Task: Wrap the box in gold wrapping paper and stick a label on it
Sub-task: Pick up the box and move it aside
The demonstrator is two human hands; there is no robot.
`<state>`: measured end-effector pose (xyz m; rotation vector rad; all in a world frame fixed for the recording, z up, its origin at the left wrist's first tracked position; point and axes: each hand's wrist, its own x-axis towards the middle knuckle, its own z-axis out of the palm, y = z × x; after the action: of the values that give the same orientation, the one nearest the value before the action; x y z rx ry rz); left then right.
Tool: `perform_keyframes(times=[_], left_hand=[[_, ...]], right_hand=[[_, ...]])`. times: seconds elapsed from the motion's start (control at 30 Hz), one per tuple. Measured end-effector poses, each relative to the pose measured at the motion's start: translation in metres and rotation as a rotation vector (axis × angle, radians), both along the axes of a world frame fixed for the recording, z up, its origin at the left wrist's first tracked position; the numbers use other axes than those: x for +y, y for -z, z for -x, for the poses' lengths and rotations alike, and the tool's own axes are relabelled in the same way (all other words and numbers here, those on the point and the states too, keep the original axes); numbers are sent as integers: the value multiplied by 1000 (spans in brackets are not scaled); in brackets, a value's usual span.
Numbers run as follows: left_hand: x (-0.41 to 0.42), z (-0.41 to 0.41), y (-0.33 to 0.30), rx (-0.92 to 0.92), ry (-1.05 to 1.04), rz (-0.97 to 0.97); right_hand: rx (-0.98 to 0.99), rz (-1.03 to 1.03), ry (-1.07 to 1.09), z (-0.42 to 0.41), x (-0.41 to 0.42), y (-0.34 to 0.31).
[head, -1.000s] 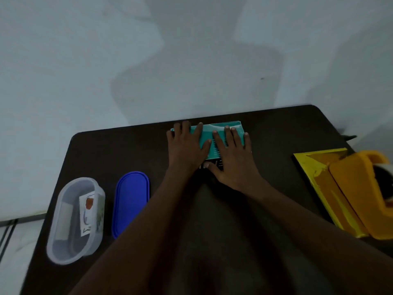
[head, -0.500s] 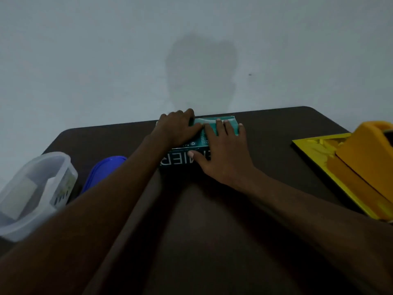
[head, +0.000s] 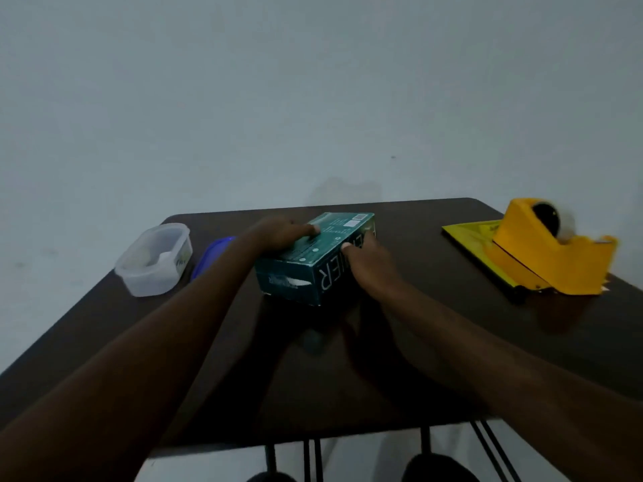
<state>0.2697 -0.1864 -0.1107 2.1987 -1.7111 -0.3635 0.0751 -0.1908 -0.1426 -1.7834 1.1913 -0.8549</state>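
Observation:
A teal box (head: 309, 262) with white lettering lies on the dark table (head: 435, 328), turned at an angle with one short end toward me. My left hand (head: 278, 234) grips its left side, fingers over the top. My right hand (head: 368, 262) holds its right long side, thumb on the top edge. The gold wrapping paper (head: 469, 234) lies flat at the table's right, partly under a yellow tape dispenser (head: 546, 252). Labels sit in a clear plastic tub (head: 153, 262) at the left.
A blue lid (head: 212, 252) lies beside the tub, partly hidden by my left forearm. The table's near edge and thin metal legs (head: 309, 457) show at the bottom. A pale wall stands behind the table.
The box has been pulled toward me and turned so a short end faces me. Both hands shifted from pressing on top to gripping its sides. The camera view has tilted up and back.

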Motion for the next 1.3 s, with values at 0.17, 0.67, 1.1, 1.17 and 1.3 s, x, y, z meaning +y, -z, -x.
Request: perform_keyframes(times=[0.17,0.67,1.1,1.17,1.3], left_hand=[[63,7,-5,89,-80,84],[251,-53,1,-190,-530,118],[263,-81,19,-189,-577,76],[261,-80,14,-213,-581,52],[248,-64,-8,-395,-649,152]], right_hand=[[-120,-25,-8,-15,42,-16],[-163,-102,-241,-133,172,7],[-177,-145,-290,-162,186,19],[-168,-131,-277,-156,181,15],[-149,-79,-222,-139,152,10]])
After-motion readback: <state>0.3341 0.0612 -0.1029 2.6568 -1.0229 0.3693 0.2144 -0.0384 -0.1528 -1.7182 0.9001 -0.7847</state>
